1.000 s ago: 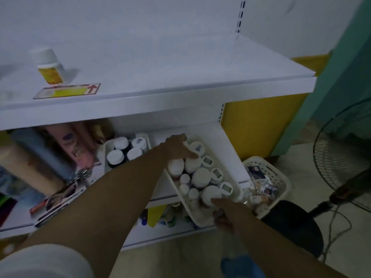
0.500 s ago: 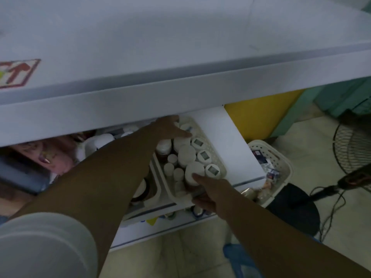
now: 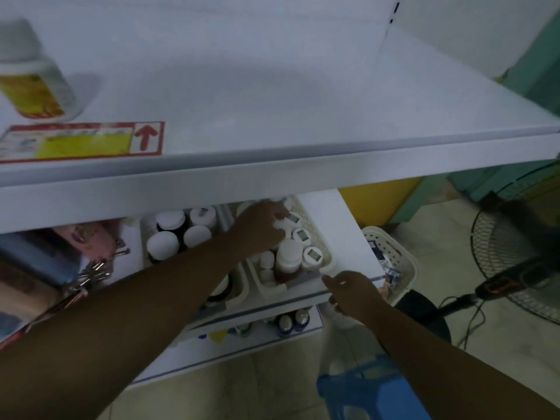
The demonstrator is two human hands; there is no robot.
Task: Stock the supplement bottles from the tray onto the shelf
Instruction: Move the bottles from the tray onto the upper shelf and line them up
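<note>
The white-capped supplement bottles [image 3: 289, 258] stood packed upright in a cream perforated plastic tray [image 3: 272, 287], which sat on the white lower shelf board [image 3: 342, 237]. The left hand [image 3: 260, 227] reached in under the shelf above, and its fingers were curled round one small white-capped bottle [image 3: 280, 223] at the back of the tray. This looked like the pick for the next transfer.

The right hand [image 3: 353, 294] hung just beside the tray's front right corner, at the shelf edge. It was probably there to steady the tray while the other hand pulled. Its fingers were bent, but the blur made it impossible to tell whether they pinched anything or touched the tray.

Left of the tray, a second pale tray [image 3: 144, 237] held larger dark bottles with white caps [image 3: 165, 247]. Above the tray ran the broad white upper shelf [image 3: 272, 101], the likely destination. So far it carried a single yellow-labelled white bottle [image 3: 33, 86] behind a red-bordered label with an arrow [image 3: 81, 142], so most of the stocking remained. Right of the tray and lower down, a white lattice basket [image 3: 397, 256] stood on the floor.
</note>
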